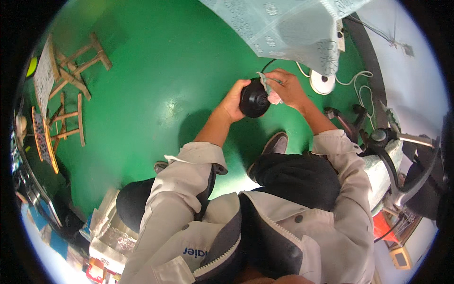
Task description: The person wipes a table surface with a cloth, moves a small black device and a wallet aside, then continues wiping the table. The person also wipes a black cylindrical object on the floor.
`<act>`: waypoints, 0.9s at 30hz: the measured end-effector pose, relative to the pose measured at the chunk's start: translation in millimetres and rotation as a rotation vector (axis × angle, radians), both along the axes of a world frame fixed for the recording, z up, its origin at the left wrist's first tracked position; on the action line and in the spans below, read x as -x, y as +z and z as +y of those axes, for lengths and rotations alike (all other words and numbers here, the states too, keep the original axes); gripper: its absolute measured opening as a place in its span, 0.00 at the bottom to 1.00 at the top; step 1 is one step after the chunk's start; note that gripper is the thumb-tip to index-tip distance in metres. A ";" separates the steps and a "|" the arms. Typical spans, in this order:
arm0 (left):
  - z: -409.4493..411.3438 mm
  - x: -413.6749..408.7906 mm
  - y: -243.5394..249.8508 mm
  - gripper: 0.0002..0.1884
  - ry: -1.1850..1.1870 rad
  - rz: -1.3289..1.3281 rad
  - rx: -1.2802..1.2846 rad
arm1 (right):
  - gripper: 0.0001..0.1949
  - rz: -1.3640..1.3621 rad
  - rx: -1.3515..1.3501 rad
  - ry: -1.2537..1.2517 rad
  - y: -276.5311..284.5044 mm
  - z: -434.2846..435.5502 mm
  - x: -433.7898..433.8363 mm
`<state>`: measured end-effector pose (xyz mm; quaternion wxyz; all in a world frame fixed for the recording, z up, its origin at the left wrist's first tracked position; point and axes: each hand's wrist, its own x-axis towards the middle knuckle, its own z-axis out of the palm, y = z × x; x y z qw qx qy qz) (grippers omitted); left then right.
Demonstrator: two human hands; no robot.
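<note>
My left hand (234,99) grips a round black object (254,99), which looks like plastic with ridged rings, from its left side. Against the upper right edge of that object, my right hand (286,88) pinches a cloth (264,82), pale green at the top. A pink piece (274,98) hangs below my right fingers; whether it is part of the same cloth I cannot tell. Both hands are above the green floor. The underside of the black object is hidden.
A pale blue patterned tablecloth (291,32) hangs ahead. Right of my hands, a white round device (322,82) with a white cable (360,88) lies on the floor. Wooden stools (76,67) stand at the left. A chair's metal armrest (411,184) is close on my right; bags (110,245) sit lower left.
</note>
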<state>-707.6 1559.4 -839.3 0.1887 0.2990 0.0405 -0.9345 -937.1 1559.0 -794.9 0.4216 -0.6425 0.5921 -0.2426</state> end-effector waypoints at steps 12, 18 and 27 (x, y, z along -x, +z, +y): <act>-5.0 15.5 -3.0 0.38 0.146 -0.048 0.025 | 0.10 -0.557 -0.651 -0.674 -35.7 76.9 5.3; -2.2 17.7 8.5 0.35 0.083 -0.015 0.081 | 0.10 -0.445 -0.678 -0.717 -41.1 73.5 6.5; -14.2 11.3 10.1 0.37 0.006 -0.019 0.090 | 0.11 -0.262 -0.329 -0.414 -35.2 46.2 20.2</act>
